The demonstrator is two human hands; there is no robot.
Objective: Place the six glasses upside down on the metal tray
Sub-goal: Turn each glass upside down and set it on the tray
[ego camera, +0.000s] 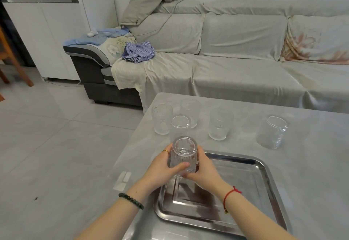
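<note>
Fingers of the left hand (164,166) and right hand (203,166) clamp a ribbed glass (182,154) from both sides, held above the far-left corner of the metal tray (268,188). Five more glasses (220,123) stand beyond on the desk (311,164).

The counter (283,135) was pale grey with a faint cloudy marbling. The metal tray (268,183) was shiny silver, showing dark reddish-brown reflections near its left edge. The held glass (182,156) was clear with fine vertical ribbing, and the five other glasses (220,124) were clear too. The left hand (164,166) wore a gold ring, with a dark green bead bracelet (131,200) on its wrist. A red cord (229,195) circled the right wrist. The sofa cover (236,69) was light grey-beige.
</note>
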